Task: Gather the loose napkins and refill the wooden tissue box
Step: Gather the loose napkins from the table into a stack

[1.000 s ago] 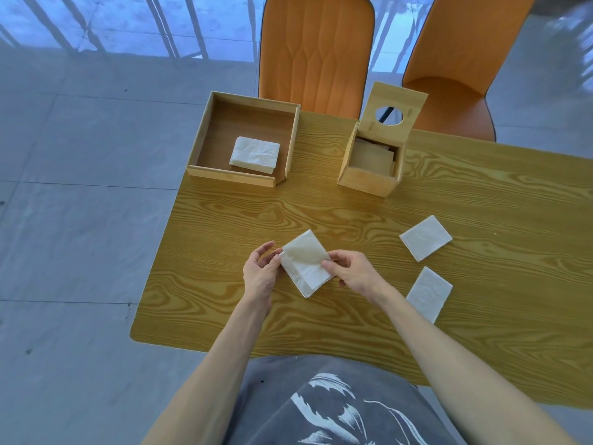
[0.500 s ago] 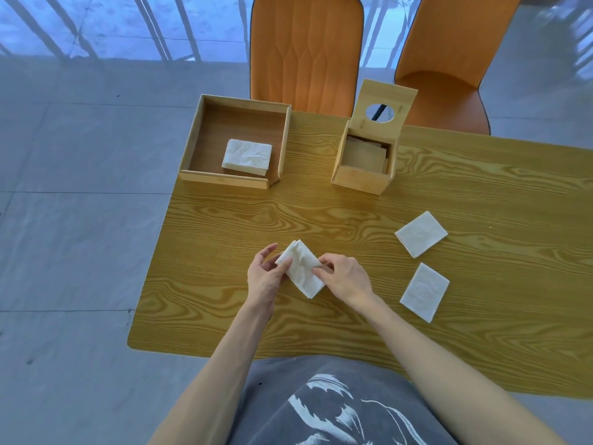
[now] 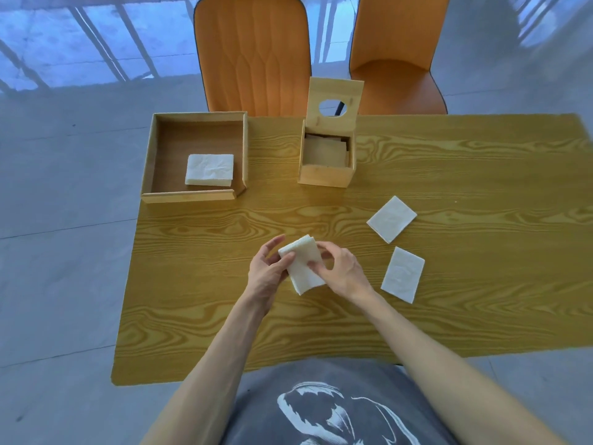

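**Squaring the napkin stack before it goes in the box**

We hold a small stack of napkins [image 3: 303, 266] just above the desk [image 3: 449, 175], near its front middle. Our left hand [image 3: 266, 274] pinches the stack's left edge between thumb and fingers [image 3: 272, 248], and our right hand [image 3: 341, 271] pinches the right side, fingertips pressed on the top sheet. The wooden tissue box [image 3: 325, 159] stands further back with its lid [image 3: 335, 97] tipped up; whether it holds anything yet we cannot tell. Two loose napkins [image 3: 391, 218] [image 3: 402, 274] lie to the right, apart from each other. Another pile of napkins [image 3: 210, 170] sits in the open wooden tray [image 3: 194, 197] at the back left.

To do this step well, we should tap the edges flush while both hands keep light, even pressure, so no thin sheet slides out or creases. We judge it wise to add the two loose napkins to the stack aligned corner to corner, then lower it flat into the box rather than dropping it, since the opening looks only a little wider than the napkins.
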A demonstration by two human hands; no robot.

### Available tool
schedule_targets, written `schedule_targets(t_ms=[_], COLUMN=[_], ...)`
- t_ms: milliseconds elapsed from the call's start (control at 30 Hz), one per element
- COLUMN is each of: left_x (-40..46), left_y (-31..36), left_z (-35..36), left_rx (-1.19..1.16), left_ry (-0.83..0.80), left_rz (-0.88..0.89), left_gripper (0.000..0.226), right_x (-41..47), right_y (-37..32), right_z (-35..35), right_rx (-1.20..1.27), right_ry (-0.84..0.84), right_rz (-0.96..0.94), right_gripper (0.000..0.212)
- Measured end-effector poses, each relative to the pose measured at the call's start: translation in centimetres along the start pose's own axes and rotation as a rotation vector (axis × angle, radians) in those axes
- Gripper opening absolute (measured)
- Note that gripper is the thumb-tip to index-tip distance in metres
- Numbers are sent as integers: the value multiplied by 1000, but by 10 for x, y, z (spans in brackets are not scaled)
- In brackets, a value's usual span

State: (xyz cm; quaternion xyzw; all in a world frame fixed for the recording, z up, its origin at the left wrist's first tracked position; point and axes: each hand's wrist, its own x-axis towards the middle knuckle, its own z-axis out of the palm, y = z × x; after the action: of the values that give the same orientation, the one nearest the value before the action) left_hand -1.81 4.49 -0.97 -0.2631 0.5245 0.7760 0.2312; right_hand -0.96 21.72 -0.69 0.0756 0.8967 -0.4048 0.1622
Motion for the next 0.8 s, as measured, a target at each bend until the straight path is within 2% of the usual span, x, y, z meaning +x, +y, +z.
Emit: schedule_targets(t_ms=[100, 200, 433, 533, 700, 800], left_x=[3, 6, 14, 14, 16, 15], left_y=[-5, -14, -27, -26, -27, -28], left_z=[12, 22, 35, 40, 42, 41], left_rx=[35, 137, 270, 224, 208, 192], left_ry=[-41, -54, 12, 18, 15, 2], left_rz=[-31, -95, -142, -145, -162, -171], left_gripper=[47, 50, 49, 43, 41, 37], right_x=[-6, -12, -34, -41, -41, -39], right_y=[8, 18, 52, 68, 87, 93], right_z=[-7, -11, -39, -53, -62, -64], right_rx=[133, 156, 100, 55, 7, 27], right_ry=[-8, 50, 412, 544, 551, 534], right_rz=[129, 198, 449, 594, 813, 857], right_gripper=[39, 35, 27, 36, 66, 60])
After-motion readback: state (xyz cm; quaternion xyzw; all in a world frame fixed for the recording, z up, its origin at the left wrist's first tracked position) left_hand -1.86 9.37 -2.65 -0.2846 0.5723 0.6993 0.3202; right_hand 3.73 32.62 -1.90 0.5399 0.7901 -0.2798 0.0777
